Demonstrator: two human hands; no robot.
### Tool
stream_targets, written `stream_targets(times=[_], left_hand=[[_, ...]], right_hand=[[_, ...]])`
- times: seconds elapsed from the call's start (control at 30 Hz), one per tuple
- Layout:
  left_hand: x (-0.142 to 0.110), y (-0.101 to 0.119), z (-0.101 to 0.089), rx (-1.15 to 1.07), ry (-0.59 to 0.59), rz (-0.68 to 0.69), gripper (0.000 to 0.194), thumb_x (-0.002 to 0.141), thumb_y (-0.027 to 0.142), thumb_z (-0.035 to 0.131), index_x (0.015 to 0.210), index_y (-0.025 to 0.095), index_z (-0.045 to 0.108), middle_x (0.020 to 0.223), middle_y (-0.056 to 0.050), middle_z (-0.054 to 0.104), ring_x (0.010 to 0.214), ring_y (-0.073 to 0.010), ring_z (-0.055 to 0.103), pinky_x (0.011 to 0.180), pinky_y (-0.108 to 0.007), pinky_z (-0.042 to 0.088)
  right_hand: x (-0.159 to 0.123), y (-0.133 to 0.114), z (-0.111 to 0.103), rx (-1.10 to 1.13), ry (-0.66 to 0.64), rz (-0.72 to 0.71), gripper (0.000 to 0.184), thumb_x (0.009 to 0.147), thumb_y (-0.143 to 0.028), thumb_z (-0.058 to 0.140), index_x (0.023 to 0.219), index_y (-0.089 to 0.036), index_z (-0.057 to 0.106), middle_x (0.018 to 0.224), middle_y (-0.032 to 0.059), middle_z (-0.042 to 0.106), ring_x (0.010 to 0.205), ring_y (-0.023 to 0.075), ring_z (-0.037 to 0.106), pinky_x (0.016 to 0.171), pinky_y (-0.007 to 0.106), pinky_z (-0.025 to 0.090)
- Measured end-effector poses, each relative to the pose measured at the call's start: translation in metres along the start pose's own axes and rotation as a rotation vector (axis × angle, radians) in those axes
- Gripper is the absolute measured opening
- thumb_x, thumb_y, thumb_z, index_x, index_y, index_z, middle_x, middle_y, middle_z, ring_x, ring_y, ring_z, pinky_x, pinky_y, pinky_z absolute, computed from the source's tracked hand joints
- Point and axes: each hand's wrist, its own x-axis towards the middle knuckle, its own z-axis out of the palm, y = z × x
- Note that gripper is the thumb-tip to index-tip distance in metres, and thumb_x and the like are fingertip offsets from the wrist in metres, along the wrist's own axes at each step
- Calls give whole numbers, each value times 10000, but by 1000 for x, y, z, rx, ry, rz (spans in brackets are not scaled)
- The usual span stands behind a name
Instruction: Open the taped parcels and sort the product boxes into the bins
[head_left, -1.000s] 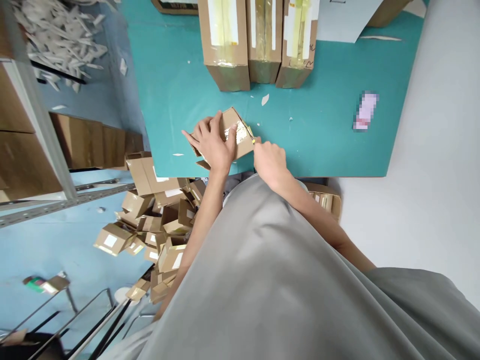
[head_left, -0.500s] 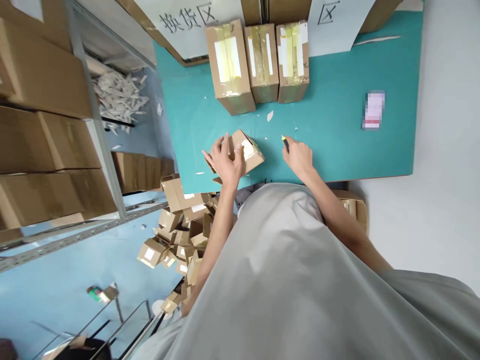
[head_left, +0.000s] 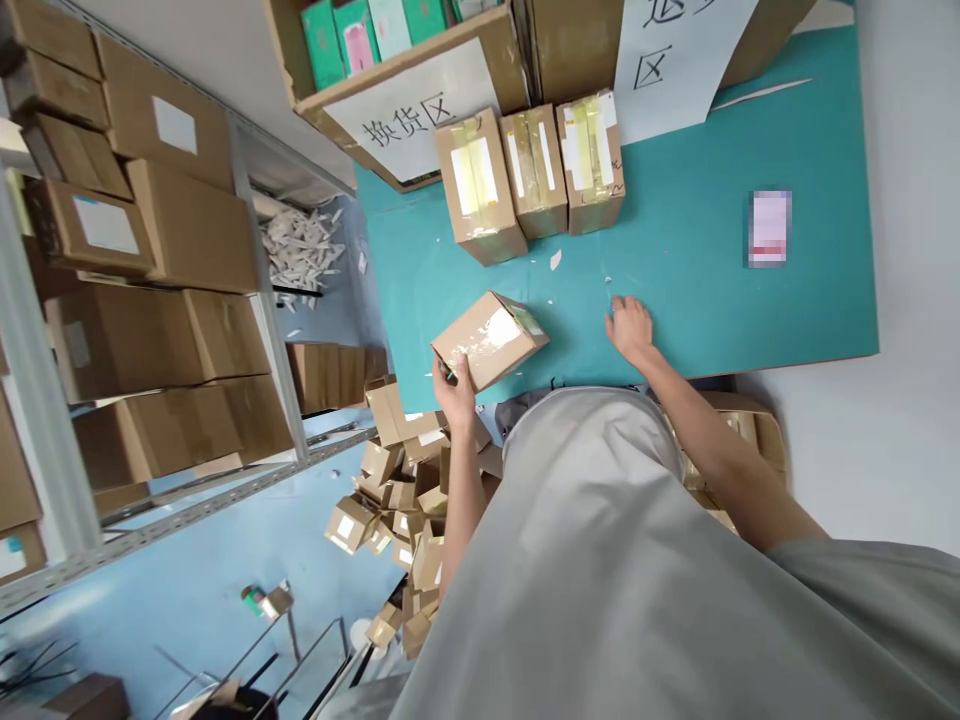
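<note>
My left hand [head_left: 455, 385] is closed on the near corner of a small brown cardboard box [head_left: 489, 340] with shiny tape on top. The box is tilted, at the near left edge of the teal table [head_left: 697, 300]. My right hand [head_left: 630, 328] rests low on the table to the right of the box and apart from it, fingers stretched out against the surface. No cutter shows in it. My grey shirt fills the bottom of the view.
Three taped cartons [head_left: 534, 170] stand side by side at the table's back, before an open carton with a paper sign [head_left: 409, 125]. Several small boxes lie heaped on the blue floor [head_left: 397, 500] at the left. Metal shelving with cartons [head_left: 172, 240] lines the left side.
My right hand drew away from the box with a yellow-tipped cutter and now lies on the table, cutter out of sight. My left hand slid from the box's top to its near corner.
</note>
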Motion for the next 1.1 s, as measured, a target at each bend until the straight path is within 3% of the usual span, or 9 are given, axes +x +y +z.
stream_targets(times=[0.1,0.2,0.3,0.4,0.47,0.6,0.67,0.83,1.1], left_hand=[[13,-7,-13,-36,-24,2,672,1095,559,597,1631,155,555,1567,-199,691,1455,-337,684,1214,-423,570],[20,-12,-26,-27,-72,-31,700,1093,594,596,1661,188,544,1599,-176,676,1492,-325,657,1225,-424,565],[21,-17,-33,-1,-91,-44,715,1097,622,589,1668,194,541,1647,-170,638,1531,-313,621,1241,-412,549],[21,-23,-36,-26,-93,-33,755,1073,675,613,1640,179,571,1659,-181,624,1537,-319,613,1250,-409,539],[22,-28,-37,-98,-106,-5,823,1027,734,654,1619,165,593,1642,-192,636,1518,-333,629,1242,-414,546],[24,-32,-37,-181,-110,39,936,936,841,705,1584,169,631,1597,-190,675,1481,-340,659,1241,-424,546],[26,-32,-34,-191,-109,50,947,920,854,715,1577,176,639,1581,-184,687,1474,-332,664,1249,-421,537],[28,-31,-26,-160,-116,83,874,947,802,728,1556,179,666,1584,-178,685,1487,-327,654,1258,-415,526],[30,-35,-26,-157,-122,70,824,943,756,769,1540,193,688,1567,-165,698,1474,-330,661,1253,-435,535]], right_hand=[[7,-37,-7,208,-55,-169,505,1121,-244,553,1574,-26,600,1542,272,650,1354,280,630,1148,373,457],[5,-80,-17,468,-204,-457,498,1034,-329,723,1475,-105,671,1501,182,708,1336,238,674,1145,345,499],[-3,-111,-25,559,-303,-710,704,829,-352,929,1443,-147,651,1510,141,690,1366,257,652,1166,375,505],[-10,-123,-26,498,-327,-826,882,692,-339,1020,1452,-172,604,1513,138,645,1382,301,616,1179,427,495],[-14,-125,-22,456,-312,-849,874,658,-343,1044,1406,-196,616,1488,134,622,1353,330,607,1148,444,504],[-21,-120,-7,460,-285,-893,508,731,-383,1017,1087,-227,690,1373,102,594,1213,330,630,1034,419,522],[-24,-115,0,489,-266,-864,455,768,-390,993,1053,-229,677,1351,91,590,1153,313,639,986,403,525],[-27,-100,11,604,-208,-765,656,765,-430,990,1280,-249,626,1413,101,611,1237,335,632,1014,421,534],[-20,-96,27,721,-195,-766,792,708,-486,1034,1351,-242,642,1476,122,611,1373,369,614,1163,513,518]])
